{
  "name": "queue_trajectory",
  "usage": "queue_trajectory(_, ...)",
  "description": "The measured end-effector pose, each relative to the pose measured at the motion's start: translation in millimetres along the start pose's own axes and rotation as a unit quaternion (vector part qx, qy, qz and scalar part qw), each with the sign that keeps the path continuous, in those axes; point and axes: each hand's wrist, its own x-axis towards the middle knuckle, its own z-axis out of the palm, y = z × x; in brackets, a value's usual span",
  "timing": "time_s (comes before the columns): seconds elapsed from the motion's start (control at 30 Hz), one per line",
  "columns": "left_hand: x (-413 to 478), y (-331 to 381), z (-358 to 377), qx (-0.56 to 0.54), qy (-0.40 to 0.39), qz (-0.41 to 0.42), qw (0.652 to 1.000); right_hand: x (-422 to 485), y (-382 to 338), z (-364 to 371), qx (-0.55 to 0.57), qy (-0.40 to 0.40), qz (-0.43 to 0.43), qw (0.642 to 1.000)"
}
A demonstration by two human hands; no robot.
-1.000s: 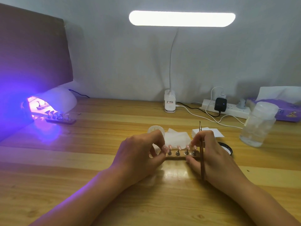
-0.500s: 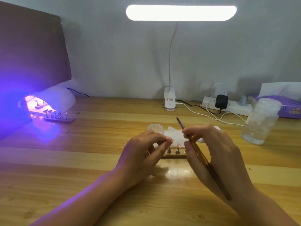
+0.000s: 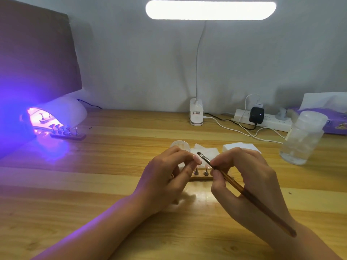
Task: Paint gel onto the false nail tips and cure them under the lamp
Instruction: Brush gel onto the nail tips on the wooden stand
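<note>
A wide wooden table fills the view, lit from above by a white desk lamp. At the far left, a curing lamp glows violet, with a strip of tips lying at its mouth. Near the centre, my left hand curls over the left end of a small wooden holder; I cannot tell whether its fingers grip anything. My right hand pinches a brush pen-style, fingers closed on the handle, bristles raised above the holder. The false nail tips stand upright on the holder between my hands. A gel pot sits just behind. This looks like the painting step; next, the bristles must be lowered gently onto one tip.
</note>
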Motion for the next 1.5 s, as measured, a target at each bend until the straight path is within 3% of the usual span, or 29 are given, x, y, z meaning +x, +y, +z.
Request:
queue_trajectory(0.6,0.0,-5.0,2.0,0.004,0.002,0.003,1.000,0.4,-0.1,-2.4,-0.028,-0.036,-0.006,0.999)
queue_trajectory(0.83,0.7,-7.3,3.9,0.000,0.016,0.010,1.000,3.7,-2.8,-5.4,0.106,0.015,0.081,0.991)
queue_trajectory(1.13,0.6,-7.7,3.0,-0.010,0.018,0.019,1.000,5.3,-2.3,-2.1,0.232,0.016,0.157,0.960)
queue_trajectory(1.5,-0.7,-6.9,1.3,-0.017,-0.007,0.012,1.000,4.5,-1.5,-0.6,0.223,-0.001,0.162,0.961)
